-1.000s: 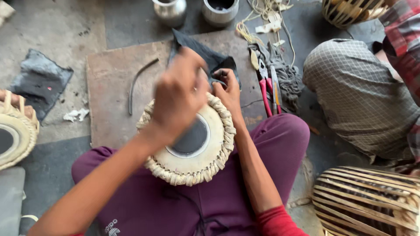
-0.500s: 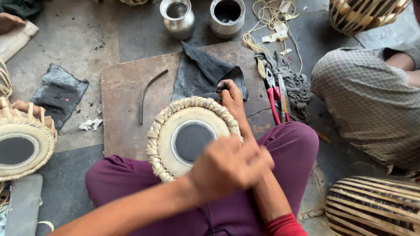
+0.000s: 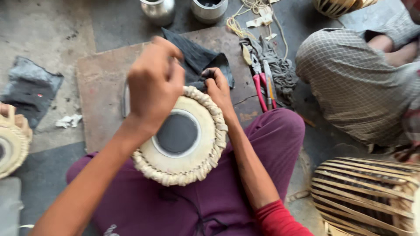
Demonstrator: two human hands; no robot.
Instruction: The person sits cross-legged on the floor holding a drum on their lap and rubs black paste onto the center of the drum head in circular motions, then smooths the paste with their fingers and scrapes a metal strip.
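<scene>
Drum head [image 3: 178, 135]: lies flat in the lap, braided rim up, over a brown board [image 3: 100, 83].
Left hand [image 3: 154, 83]: raised above the rim, fist curled shut; contents cannot be told.
Right hand [image 3: 217, 87]: grip closed on the far rim.
Risk: a misplaced blow could hit those fingers or tip the head.

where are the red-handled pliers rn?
Head view, right of centre: the red-handled pliers lie on the floor beside the grey rope bundle, just beyond the person's right hand.
</scene>
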